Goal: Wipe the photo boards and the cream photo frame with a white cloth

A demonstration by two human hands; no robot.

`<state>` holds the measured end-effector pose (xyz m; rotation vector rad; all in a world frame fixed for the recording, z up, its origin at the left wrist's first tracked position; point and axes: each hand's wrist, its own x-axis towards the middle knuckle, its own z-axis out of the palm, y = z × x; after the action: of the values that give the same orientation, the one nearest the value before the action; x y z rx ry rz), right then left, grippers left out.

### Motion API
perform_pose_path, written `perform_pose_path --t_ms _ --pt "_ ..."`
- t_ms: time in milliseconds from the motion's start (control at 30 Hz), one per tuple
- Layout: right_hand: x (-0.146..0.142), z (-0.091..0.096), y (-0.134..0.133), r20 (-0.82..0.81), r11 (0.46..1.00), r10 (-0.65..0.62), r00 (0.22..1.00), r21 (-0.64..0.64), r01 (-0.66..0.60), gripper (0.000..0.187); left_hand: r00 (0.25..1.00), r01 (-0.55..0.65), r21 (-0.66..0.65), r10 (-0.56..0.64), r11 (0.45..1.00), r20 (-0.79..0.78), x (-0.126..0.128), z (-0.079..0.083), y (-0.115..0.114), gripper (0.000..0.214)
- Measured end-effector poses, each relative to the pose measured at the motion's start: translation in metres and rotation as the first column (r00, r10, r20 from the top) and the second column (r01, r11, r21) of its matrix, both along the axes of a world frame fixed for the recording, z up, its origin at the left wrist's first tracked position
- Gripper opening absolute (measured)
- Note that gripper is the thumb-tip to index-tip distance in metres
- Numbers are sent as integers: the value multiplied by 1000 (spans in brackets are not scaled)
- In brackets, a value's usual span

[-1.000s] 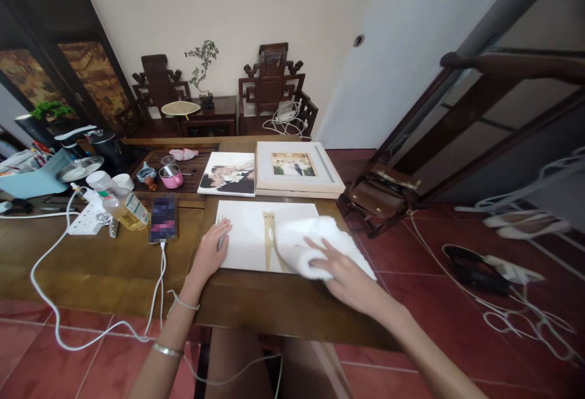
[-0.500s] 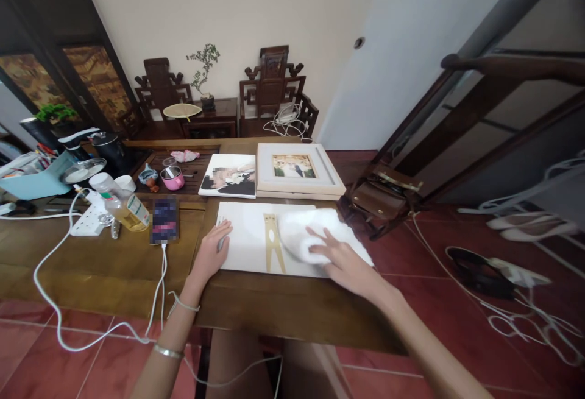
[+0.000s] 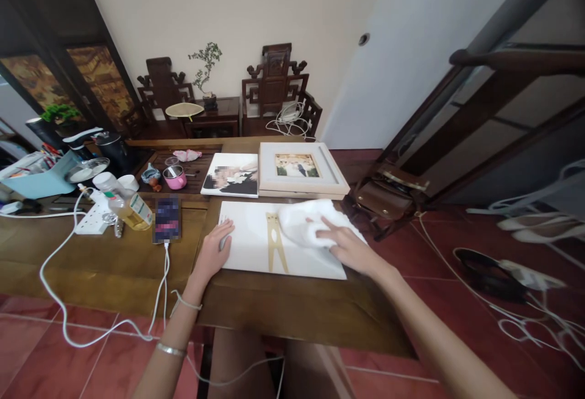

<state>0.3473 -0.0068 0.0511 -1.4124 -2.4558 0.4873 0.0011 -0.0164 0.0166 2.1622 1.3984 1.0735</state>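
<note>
A flat white panel (image 3: 244, 240) lies on the wooden table, with a gold forked stand piece (image 3: 275, 243) on its face; it looks like the back of a picture frame. My left hand (image 3: 214, 250) rests on the panel's left edge, fingers laid out and holding nothing. Bunched under my right hand (image 3: 350, 247) is a white cloth (image 3: 301, 219), pressed on the panel's right part. Some of the right fingers are hidden in its folds. Behind the panel lie a photo panel (image 3: 232, 175) and a boxed framed picture (image 3: 297, 167).
To the left are a phone (image 3: 166, 219) with a charging cable, a bottle of yellowish liquid (image 3: 132, 211), a power strip (image 3: 94, 219) and a pink cup (image 3: 175, 176). A brown bag (image 3: 384, 195) sits past the table's right edge. Cables lie on the red floor.
My right hand and the white cloth have shifted away from me over the panel, uncovering its lower right corner. My left hand stays on the left edge.
</note>
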Motion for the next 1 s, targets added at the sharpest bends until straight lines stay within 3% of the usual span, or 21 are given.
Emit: perform_pose_path --t_ms 100,200,367,467,567,700,867,933,1000 --pt "-5 -3 30 9 995 -83 996 50 83 49 1000 2 2 -2 1000 -1 -1 0 0 33" --pt "-13 -2 26 29 995 -87 996 57 86 50 1000 2 -1 -2 1000 2 -1 -1 0 33" --pt "-14 5 -47 49 999 -7 999 -34 9 52 1000 4 -13 -4 1000 -2 1 -1 -1 34" --pt "-8 18 -96 22 988 126 992 -95 -123 51 1000 -1 -16 1 1000 -14 2 0 -3 34" --pt "-7 28 -115 -10 978 160 987 -136 -159 55 1000 -4 -15 4 1000 -19 3 0 -3 35" --pt "-26 19 -77 21 992 28 999 -125 -26 59 1000 -4 -21 4 1000 -17 3 0 -2 35" --pt "-80 3 -1 31 998 1 1000 69 -4 59 1000 4 -16 -4 1000 -1 1 1 -1 33" --pt "-96 2 12 48 993 -10 999 116 5 57 1000 5 -13 -5 1000 -4 0 2 -1 33" --pt "-103 3 8 61 990 3 998 138 -11 55 1000 4 -17 -4 1000 -13 0 2 -1 34"
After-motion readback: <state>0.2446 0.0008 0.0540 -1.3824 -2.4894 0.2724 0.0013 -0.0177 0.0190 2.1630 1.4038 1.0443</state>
